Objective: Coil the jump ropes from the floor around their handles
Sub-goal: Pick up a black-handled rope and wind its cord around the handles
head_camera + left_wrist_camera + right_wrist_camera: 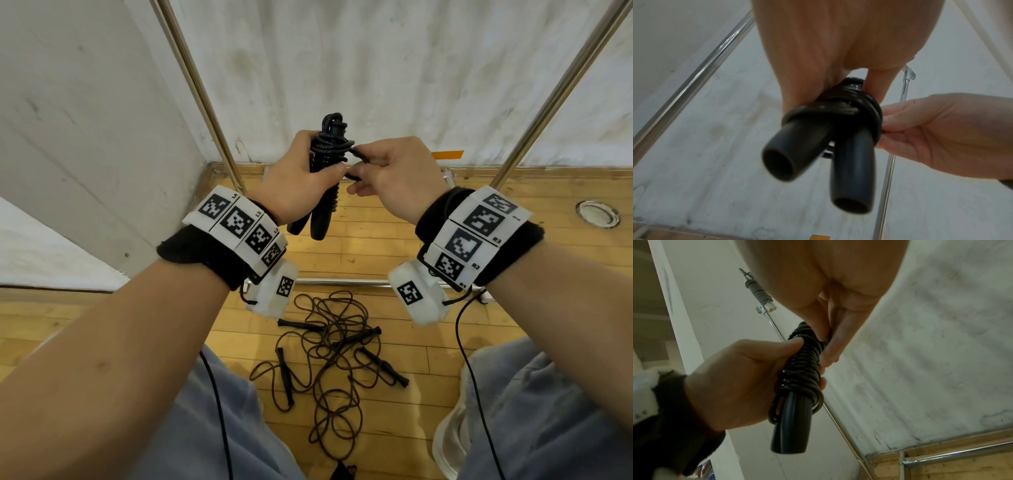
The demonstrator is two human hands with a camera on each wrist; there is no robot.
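While the left hand (294, 185) grips the coiled jump rope (325, 178), the right hand (394, 181) pinches its cord.

The person is wearing a fuzzy black band on each wrist, and white blocks with black-and-white square codes are sitting in a row on top of each band. A white box with one more code is hanging under the left wrist (274, 291) and another under the right wrist (419, 294), and thin black cables are running down from them. The person is wearing light blue trousers (548, 411) and a white shoe (448, 442).
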